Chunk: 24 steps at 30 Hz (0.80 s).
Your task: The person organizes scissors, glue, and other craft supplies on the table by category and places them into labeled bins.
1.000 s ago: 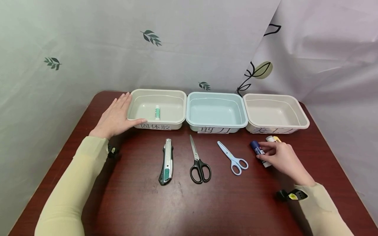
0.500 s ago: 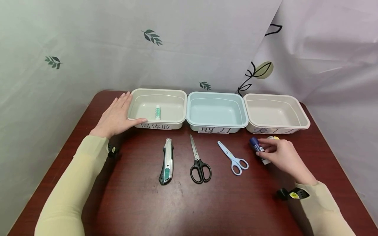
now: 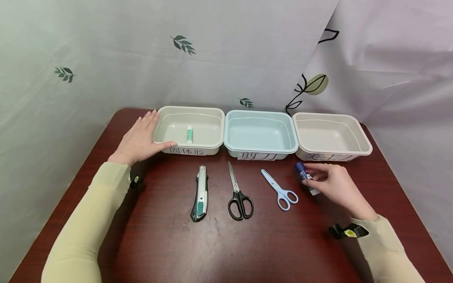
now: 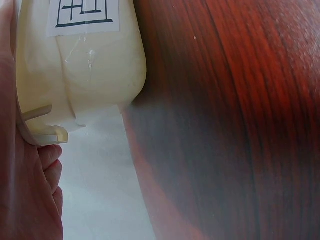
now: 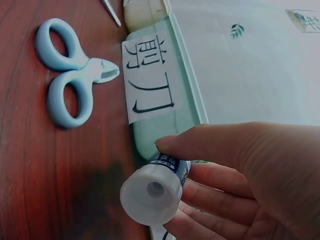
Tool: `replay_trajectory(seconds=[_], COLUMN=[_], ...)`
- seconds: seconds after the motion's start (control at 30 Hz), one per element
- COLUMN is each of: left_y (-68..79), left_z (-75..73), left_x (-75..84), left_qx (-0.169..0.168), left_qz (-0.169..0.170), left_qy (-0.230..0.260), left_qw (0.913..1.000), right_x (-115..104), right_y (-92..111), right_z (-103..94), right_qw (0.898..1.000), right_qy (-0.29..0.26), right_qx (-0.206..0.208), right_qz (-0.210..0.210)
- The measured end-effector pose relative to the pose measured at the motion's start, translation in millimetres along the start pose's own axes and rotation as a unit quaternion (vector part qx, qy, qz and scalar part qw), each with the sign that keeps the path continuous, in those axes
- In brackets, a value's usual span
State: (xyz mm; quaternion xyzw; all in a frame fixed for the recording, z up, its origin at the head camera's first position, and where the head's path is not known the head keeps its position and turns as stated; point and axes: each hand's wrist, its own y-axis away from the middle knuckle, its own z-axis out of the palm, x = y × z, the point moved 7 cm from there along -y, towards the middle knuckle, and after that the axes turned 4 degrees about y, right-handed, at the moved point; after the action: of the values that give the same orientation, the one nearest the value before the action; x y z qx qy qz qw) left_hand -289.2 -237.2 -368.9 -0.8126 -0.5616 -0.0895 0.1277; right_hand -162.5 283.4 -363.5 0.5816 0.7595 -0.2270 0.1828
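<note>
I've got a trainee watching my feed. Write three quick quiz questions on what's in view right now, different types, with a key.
1. Multiple choice: what colour is the cap of the capped glue stick in the person's right hand?
A) red
B) blue-purple
C) yellow

2. True or false: the small green-and-white glue stick lies in the middle bin.

3. Put in order, left to right in the head view: light blue scissors, utility knife, black-handled scissors.

Key:
1. B.
2. False; it lies in the left bin.
3. Utility knife, black-handled scissors, light blue scissors.
</note>
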Motion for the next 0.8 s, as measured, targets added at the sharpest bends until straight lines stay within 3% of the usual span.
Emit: replay_trajectory(seconds=[0.8], left_y=[1.0], left_z=[-0.5], left_x=[1.9], left_qx=[-0.003], left_qz=[-0.002], left_qy=[-0.006], left_qw=[1.0000], right_x=[-53.0], right_y=[-30.3], right_z=[8.8], right_qw=[0.995], right_qy=[-0.087], right_qx=[-0.028], right_qz=[-0.032])
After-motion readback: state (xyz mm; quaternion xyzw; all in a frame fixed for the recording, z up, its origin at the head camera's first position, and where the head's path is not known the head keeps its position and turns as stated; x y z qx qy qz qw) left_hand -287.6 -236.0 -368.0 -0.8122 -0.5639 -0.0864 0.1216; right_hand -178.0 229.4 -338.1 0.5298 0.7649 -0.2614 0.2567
